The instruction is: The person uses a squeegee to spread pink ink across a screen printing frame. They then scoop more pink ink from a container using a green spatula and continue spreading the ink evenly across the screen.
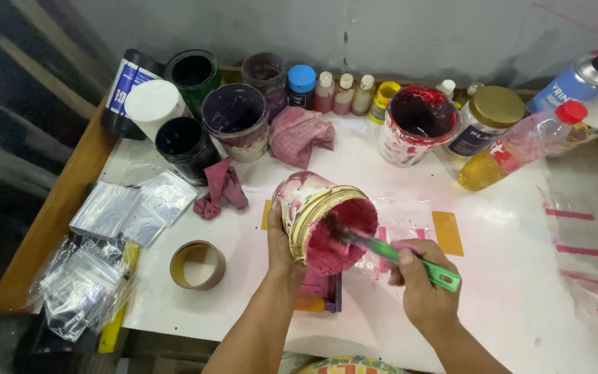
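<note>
White tabletop [493,228], paint-smeared, lies under both hands. Left hand [279,246] wraps its fingers shut around the tub [313,208], tipping it so its mouth faces four o'clock, seemingly to bring the pink paste [337,239] within reach. Right hand [420,284] grips tight the green scraper [410,262], its long axis pointing ten o'clock into the tub near the table's middle.

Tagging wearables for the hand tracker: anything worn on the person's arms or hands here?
Nothing worn. Both forearms are bare up to the frame edge: no sleeves, gloves, watch or bands in view. The left hand and right hand are bare too, with no rings visible on the fingers. Pink paint smears the right fingers.
</note>
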